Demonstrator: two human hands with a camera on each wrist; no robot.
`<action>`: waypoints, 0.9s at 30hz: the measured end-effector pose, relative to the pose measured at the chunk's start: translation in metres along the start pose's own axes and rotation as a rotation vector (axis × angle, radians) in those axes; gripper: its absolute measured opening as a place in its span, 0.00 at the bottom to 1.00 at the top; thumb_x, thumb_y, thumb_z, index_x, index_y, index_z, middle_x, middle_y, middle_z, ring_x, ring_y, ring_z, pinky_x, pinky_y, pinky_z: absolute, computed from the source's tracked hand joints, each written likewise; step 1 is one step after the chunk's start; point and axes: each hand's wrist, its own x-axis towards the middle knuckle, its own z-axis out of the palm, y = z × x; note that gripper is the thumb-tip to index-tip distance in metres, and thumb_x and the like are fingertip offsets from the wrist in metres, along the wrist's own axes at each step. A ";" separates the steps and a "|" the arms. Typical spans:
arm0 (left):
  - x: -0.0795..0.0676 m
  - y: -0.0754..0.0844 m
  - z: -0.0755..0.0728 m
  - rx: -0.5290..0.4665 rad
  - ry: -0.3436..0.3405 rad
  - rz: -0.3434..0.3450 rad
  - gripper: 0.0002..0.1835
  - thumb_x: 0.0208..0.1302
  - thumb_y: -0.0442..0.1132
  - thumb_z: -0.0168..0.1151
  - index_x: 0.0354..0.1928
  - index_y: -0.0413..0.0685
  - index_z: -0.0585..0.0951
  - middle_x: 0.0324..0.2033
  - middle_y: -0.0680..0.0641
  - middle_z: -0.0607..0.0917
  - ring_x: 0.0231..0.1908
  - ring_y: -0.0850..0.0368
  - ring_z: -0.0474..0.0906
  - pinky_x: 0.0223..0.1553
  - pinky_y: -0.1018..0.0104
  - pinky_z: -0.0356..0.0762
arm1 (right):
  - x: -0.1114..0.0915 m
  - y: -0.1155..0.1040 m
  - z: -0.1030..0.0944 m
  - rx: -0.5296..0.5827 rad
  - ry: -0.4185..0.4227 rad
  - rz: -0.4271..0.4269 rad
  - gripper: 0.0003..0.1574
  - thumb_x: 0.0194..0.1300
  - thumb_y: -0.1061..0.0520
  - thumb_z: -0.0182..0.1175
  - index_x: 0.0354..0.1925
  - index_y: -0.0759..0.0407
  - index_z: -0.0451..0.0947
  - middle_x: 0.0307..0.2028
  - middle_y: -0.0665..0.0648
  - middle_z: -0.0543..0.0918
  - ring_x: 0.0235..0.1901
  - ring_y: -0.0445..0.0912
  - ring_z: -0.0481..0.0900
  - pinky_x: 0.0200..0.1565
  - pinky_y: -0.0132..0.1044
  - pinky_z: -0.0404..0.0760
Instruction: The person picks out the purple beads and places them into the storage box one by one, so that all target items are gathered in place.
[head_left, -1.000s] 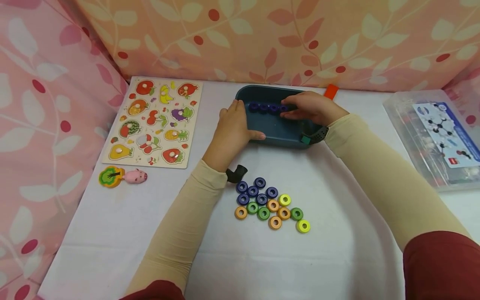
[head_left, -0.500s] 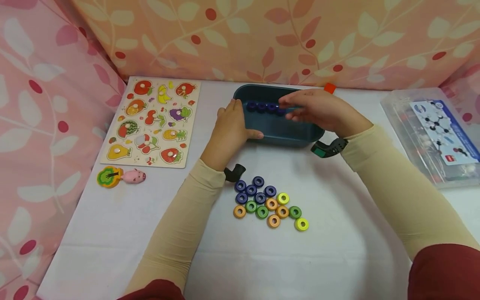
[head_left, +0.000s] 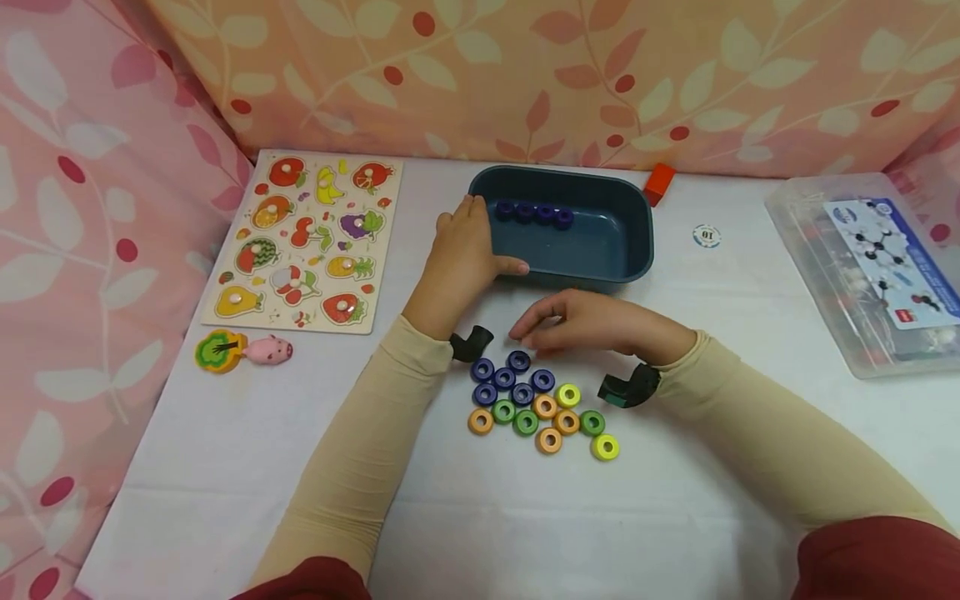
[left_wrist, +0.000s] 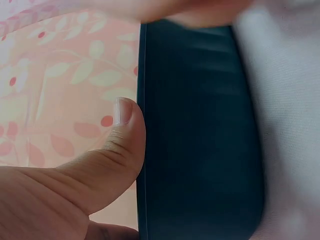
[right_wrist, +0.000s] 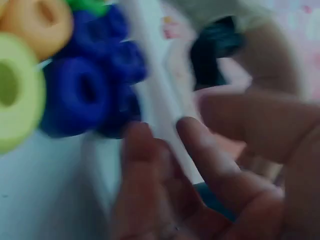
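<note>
A dark teal plastic tub (head_left: 592, 246) stands at the back of the table, with a row of several dark blue rings (head_left: 553, 217) inside. My left hand (head_left: 457, 271) grips its left end, the thumb against the near side; the left wrist view shows that thumb (left_wrist: 127, 135) at the tub's rim. Just in front of the tub, my right hand (head_left: 600, 323) hovers with bent fingers apart and holds nothing. Its fingertips are close to the loose blue rings (head_left: 497, 383) on the table. Orange rings (head_left: 559, 432), green rings (head_left: 519, 428) and yellow rings (head_left: 598, 455) lie beside them.
A wooden fruit puzzle board (head_left: 292, 242) lies at the left, with a tree piece (head_left: 219, 351) and a pink pig (head_left: 268, 352) below it. Right of the tub are a red block (head_left: 659, 184), a round token (head_left: 707, 236) and a clear plastic case (head_left: 862, 275).
My right hand has left the tub's inside and come back toward me, down to the loose rings. The left hand keeps its place on the tub. The round token has come into sight.
</note>
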 end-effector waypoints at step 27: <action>0.000 0.001 0.000 0.003 -0.005 -0.014 0.63 0.50 0.61 0.76 0.78 0.37 0.51 0.78 0.39 0.53 0.70 0.38 0.58 0.73 0.54 0.58 | -0.037 -0.022 -0.031 0.006 0.230 -0.001 0.21 0.73 0.47 0.59 0.59 0.52 0.80 0.46 0.57 0.88 0.47 0.52 0.86 0.54 0.45 0.81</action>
